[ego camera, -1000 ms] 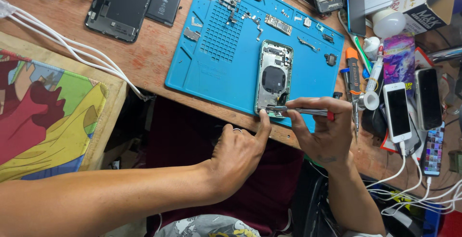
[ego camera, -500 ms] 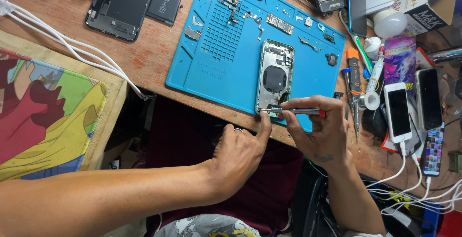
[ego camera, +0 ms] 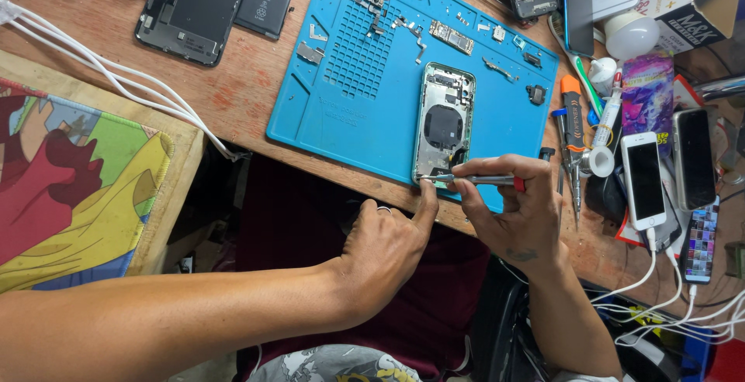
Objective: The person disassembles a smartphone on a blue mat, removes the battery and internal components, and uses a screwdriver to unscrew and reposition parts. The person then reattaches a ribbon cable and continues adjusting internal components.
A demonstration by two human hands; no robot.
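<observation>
Two bare forearms, no sleeves, no gloves, no watch. Left hand (ego camera: 384, 254): thin plain ring (ego camera: 384, 210) on one finger. Right hand (ego camera: 516, 211): small dark tattoo mark (ego camera: 521, 255) on back of hand near wrist. Nails short, unpainted. Dark maroon garment (ego camera: 310, 227) over lap. Grey patterned fabric (ego camera: 334, 365) at bottom edge, partly cut off.

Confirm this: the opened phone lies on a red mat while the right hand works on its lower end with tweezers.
Wrong colour. The head view shows the opened phone on a blue mat, not red; the right hand does hold tweezers at its lower end.
</observation>
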